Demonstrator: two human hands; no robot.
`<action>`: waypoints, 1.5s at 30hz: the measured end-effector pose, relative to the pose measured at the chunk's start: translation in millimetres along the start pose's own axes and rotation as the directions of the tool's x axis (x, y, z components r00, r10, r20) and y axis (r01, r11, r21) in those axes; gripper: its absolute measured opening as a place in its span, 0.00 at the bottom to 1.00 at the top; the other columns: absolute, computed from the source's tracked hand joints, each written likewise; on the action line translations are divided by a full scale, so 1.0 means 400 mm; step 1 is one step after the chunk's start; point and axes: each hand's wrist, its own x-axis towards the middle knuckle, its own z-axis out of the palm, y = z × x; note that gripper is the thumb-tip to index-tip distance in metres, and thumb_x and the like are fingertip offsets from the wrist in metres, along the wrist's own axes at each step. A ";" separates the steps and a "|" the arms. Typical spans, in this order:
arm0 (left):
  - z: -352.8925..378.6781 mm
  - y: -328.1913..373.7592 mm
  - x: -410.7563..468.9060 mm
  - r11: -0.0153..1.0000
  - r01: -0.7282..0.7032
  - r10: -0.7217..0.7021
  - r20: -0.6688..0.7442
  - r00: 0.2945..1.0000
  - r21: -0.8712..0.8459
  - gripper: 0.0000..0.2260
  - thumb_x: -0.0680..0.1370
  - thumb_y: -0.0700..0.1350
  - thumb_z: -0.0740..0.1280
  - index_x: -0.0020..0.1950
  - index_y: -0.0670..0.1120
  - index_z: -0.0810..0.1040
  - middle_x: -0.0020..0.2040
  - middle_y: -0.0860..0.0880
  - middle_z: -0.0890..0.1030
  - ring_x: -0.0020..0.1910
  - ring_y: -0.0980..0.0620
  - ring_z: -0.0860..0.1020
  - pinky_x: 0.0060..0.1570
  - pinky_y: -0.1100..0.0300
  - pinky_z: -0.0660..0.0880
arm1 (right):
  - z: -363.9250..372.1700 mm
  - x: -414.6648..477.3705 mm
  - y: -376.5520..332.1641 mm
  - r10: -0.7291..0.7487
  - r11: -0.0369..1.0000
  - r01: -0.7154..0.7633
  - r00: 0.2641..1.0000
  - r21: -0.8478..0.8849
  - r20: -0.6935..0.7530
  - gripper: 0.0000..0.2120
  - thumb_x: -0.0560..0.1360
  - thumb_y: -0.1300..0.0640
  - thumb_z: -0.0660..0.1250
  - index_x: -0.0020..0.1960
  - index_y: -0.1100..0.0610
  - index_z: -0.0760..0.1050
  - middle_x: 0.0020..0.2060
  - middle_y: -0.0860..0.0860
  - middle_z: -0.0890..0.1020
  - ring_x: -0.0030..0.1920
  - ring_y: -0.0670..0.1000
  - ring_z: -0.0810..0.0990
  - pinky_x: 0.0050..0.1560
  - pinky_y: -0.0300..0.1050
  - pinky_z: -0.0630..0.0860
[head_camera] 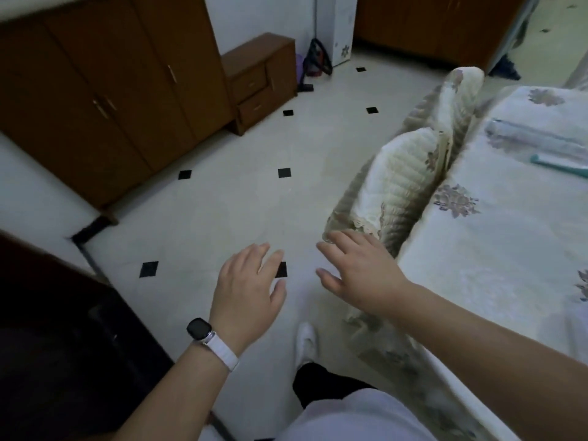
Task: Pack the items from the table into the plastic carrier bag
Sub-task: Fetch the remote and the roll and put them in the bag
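While neither holds anything, the left hand [248, 291] hovers over the floor [238, 186], fingers spread; right hand [359, 275] likewise spread, just beside the bed [477, 249]; translucent plastic item [534, 135], possibly the bag, lies on it up-right of both hands, long axis crosswise, nearer the right hand; tabletop items not identifiable.

Dim room: pale tiled floor [222, 192] with black diamond insets, brown wardrobe [95, 90], small drawer cabinet [261, 81], floral-covered bed [496, 224].
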 end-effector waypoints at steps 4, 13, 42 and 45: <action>0.029 -0.130 0.114 0.998 0.036 -0.039 0.047 0.998 0.061 0.19 0.75 0.51 0.62 0.63 0.45 0.78 0.61 0.43 0.79 0.61 0.41 0.76 0.59 0.47 0.72 | 0.057 0.197 0.014 -0.067 0.998 0.067 0.998 0.010 -0.002 0.24 0.76 0.41 0.56 0.63 0.54 0.76 0.62 0.53 0.79 0.61 0.57 0.77 0.58 0.53 0.75; 0.029 -0.351 0.428 0.984 0.081 -0.100 0.114 0.988 0.159 0.19 0.76 0.52 0.62 0.65 0.47 0.78 0.64 0.44 0.78 0.63 0.42 0.75 0.60 0.46 0.72 | 0.108 0.600 0.056 -0.136 0.981 0.149 0.985 0.123 -0.104 0.22 0.75 0.42 0.58 0.59 0.55 0.79 0.59 0.55 0.81 0.58 0.59 0.79 0.55 0.54 0.75; 0.384 -0.863 1.550 0.911 -0.369 0.369 -0.038 0.929 -0.184 0.17 0.76 0.52 0.64 0.62 0.46 0.80 0.60 0.44 0.80 0.60 0.41 0.77 0.58 0.48 0.73 | 0.130 1.459 0.431 0.342 0.926 -0.364 0.922 -0.104 -0.180 0.21 0.76 0.42 0.59 0.59 0.55 0.79 0.58 0.53 0.81 0.57 0.57 0.78 0.54 0.51 0.74; 0.425 -0.858 1.670 0.865 -0.446 0.447 -0.049 0.893 -0.229 0.17 0.76 0.52 0.65 0.61 0.45 0.80 0.60 0.43 0.80 0.60 0.40 0.77 0.58 0.47 0.73 | 0.117 1.488 0.477 0.424 0.888 -0.447 0.888 -0.110 -0.179 0.21 0.76 0.42 0.59 0.59 0.55 0.79 0.59 0.53 0.80 0.58 0.57 0.78 0.55 0.51 0.73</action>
